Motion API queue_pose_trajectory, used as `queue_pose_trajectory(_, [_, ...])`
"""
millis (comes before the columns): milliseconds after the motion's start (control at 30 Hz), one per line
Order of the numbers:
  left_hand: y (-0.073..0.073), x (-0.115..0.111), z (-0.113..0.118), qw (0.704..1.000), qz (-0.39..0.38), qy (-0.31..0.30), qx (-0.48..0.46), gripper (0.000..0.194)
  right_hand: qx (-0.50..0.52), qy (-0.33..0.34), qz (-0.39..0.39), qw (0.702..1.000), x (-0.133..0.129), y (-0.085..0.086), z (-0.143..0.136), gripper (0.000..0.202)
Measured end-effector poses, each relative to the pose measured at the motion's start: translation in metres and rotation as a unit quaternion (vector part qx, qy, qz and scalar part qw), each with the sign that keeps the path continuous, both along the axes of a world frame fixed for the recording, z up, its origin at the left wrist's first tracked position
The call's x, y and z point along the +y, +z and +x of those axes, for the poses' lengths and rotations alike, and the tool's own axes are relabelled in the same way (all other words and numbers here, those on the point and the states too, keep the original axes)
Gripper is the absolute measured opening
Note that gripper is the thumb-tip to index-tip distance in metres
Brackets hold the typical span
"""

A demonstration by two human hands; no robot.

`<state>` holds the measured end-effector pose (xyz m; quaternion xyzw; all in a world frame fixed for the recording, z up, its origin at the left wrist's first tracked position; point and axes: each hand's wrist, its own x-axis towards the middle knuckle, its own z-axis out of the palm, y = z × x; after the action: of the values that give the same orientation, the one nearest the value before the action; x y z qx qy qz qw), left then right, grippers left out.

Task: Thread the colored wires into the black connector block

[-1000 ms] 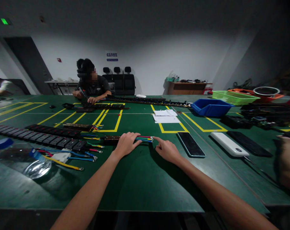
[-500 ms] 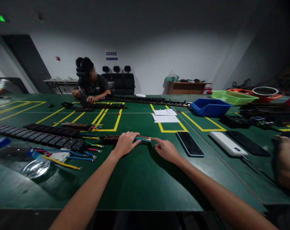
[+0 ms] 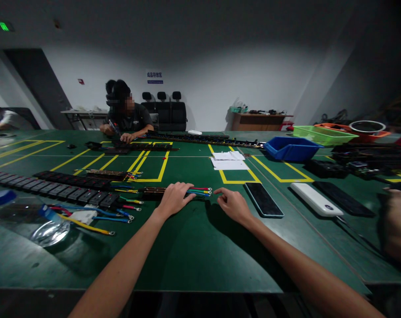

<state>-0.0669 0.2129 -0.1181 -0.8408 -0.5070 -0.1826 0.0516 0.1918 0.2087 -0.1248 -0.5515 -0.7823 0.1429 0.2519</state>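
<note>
My left hand [image 3: 175,198] lies over a dark strip [image 3: 153,191] with copper-coloured lines, its fingers curled round the far side and thumb on the near side. From under that hand, red, yellow, green and blue wires [image 3: 200,191] stick out to the right, tipped with metal ring terminals [image 3: 210,191]. My right hand [image 3: 234,205] hovers just right of the terminals, a small gap away. Its index finger points left, the other fingers are curled, and nothing is held. To the right of it lies a phone [image 3: 264,199].
Black modules [image 3: 58,189], loose cables [image 3: 88,224] and a clear jar [image 3: 20,221] occupy the left. White papers [image 3: 229,160], a blue bin [image 3: 291,149] and a white power bank [image 3: 314,198] lie beyond or right. A co-worker [image 3: 130,117] works opposite; another person's hand [image 3: 399,216] shows at the right edge.
My right index finger has drawn back slightly to the right, off the wire ends, so the ring terminals now show. My left hand has stayed in place on the strip.
</note>
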Motion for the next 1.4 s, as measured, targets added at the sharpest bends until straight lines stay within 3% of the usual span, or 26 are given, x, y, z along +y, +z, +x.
queue_pose_trajectory(200, [0.001, 0.0, 0.0, 1.0, -0.002, -0.002, -0.001, 0.039, 0.019, 0.02, -0.025, 0.999, -0.001, -0.003, -0.003, 0.036])
queue_pose_trajectory(333, [0.002, -0.001, 0.001, 1.0, -0.001, -0.001, 0.002, 0.038, 0.13, 0.026, -0.037, 0.99, 0.002, -0.002, -0.005, 0.033])
queue_pose_trajectory(467, [0.002, 0.0, 0.001, 1.0, 0.001, 0.003, 0.007, 0.037, 0.286, 0.07, -0.128, 0.947, 0.0, 0.007, -0.005, 0.034])
queue_pose_trajectory(567, [0.002, 0.0, 0.001, 1.0, 0.0, -0.001, 0.004, 0.036, 0.348, 0.094, -0.171, 0.917, -0.003, 0.011, -0.005, 0.034])
queue_pose_trajectory(833, [0.007, -0.003, -0.003, 0.999, -0.016, -0.03, -0.018, 0.037, 0.267, 0.02, -0.083, 0.96, 0.011, -0.005, -0.001, 0.037])
queue_pose_trajectory(1000, [0.013, -0.003, -0.019, 0.999, -0.022, -0.035, -0.013, 0.042, 0.226, 0.007, -0.051, 0.973, 0.011, -0.004, 0.003, 0.039])
queue_pose_trajectory(1233, [0.018, 0.005, -0.046, 0.998, -0.061, -0.016, -0.022, 0.033, 0.147, 0.0, -0.05, 0.988, 0.011, -0.004, 0.004, 0.035])
queue_pose_trajectory(1400, [0.014, 0.011, -0.052, 0.994, -0.088, -0.026, -0.055, 0.041, 0.146, 0.015, -0.061, 0.987, 0.011, -0.007, 0.004, 0.033])
